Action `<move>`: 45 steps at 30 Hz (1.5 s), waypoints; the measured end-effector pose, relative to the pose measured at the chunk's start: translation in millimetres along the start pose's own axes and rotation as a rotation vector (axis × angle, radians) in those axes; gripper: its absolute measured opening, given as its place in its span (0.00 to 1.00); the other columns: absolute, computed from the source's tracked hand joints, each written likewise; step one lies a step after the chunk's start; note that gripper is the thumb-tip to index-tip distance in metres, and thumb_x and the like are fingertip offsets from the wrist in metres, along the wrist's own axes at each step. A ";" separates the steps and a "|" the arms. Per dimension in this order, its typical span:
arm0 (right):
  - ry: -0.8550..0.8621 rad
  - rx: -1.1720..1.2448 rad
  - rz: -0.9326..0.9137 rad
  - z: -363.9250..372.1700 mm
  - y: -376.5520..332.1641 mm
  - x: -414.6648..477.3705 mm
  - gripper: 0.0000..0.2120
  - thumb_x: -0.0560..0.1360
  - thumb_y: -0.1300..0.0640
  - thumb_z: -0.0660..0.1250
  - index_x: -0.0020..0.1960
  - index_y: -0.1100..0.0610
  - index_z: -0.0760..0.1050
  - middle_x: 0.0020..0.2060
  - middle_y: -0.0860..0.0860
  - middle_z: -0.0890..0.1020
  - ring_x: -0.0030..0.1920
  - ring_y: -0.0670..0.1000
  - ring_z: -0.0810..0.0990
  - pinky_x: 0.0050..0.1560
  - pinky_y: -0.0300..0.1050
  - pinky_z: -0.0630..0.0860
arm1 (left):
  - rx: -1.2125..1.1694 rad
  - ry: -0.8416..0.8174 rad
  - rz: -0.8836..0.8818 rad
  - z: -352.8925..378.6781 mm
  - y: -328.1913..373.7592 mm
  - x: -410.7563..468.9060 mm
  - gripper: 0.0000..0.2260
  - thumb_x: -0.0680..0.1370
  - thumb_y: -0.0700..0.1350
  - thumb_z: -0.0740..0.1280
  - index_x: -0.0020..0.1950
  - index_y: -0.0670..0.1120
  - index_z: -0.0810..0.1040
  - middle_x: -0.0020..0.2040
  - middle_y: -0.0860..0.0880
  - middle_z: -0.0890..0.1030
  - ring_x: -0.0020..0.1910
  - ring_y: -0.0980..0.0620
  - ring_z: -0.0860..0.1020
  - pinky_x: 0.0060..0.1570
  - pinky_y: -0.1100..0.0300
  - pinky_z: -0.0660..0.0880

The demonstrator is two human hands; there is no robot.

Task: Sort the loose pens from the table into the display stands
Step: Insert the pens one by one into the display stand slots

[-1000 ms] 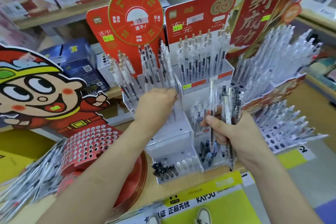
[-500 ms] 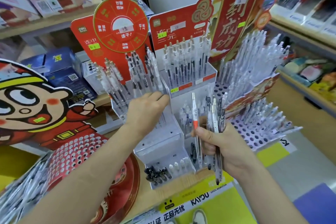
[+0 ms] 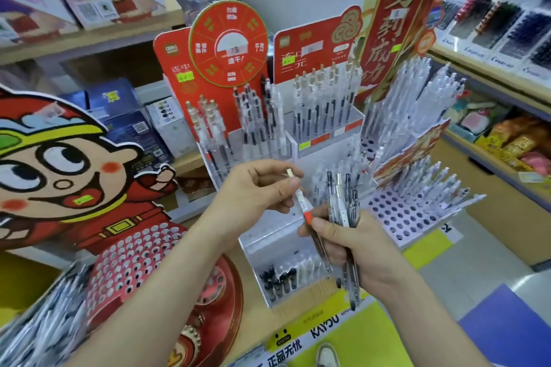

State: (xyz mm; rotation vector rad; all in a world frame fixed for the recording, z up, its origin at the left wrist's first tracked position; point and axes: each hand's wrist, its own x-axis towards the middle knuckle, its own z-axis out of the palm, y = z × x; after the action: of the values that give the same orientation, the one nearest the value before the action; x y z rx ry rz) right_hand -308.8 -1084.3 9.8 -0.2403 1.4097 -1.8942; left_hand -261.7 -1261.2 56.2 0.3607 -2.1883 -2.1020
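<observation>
pens (image 3: 320, 110) in stands (image 3: 325, 135) behind — cartoon cutout (image 3: 59, 164) left, holed rack (image 3: 399, 214) right

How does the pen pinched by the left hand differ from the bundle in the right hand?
The pinched pen has a gold top and an orange band; the bundle shows black and silver tops. The pinched pen leans left; the bundle stands nearly upright. The left hand pinches the pen near its top; the right hand grips the bundle mid-length. Both point tops up.
</observation>
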 end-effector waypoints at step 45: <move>0.161 0.197 0.034 -5.5 6.0 -0.9 0.10 0.78 0.63 0.63 0.57 0.60 0.80 0.35 0.53 0.73 0.30 0.50 0.74 0.26 0.41 0.72 | 1.630 0.229 0.530 3.8 -41.9 77.6 0.12 0.61 0.37 0.80 0.34 0.44 0.78 0.36 0.48 0.74 0.33 0.47 0.73 0.21 0.64 0.59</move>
State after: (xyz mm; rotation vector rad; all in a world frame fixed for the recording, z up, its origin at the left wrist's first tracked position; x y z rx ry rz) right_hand -308.5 -1080.3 2.6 0.0326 1.3088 -2.0451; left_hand -333.1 -1276.4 6.6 0.0278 -2.7766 0.2517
